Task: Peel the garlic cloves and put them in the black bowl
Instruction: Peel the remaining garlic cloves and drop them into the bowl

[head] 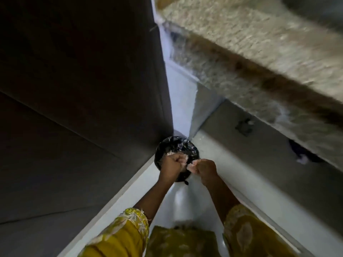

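Over the black bin [176,144] on the floor [213,145], your left hand [171,164] and right hand [204,168] are both curled tight, pinching pale scraps [191,166].

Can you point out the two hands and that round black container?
Left hand [169,164]: head view, back of the curled fist.
Right hand [204,168]: head view, back of the hand.
Round black container [176,143]: head view, crinkled far rim.
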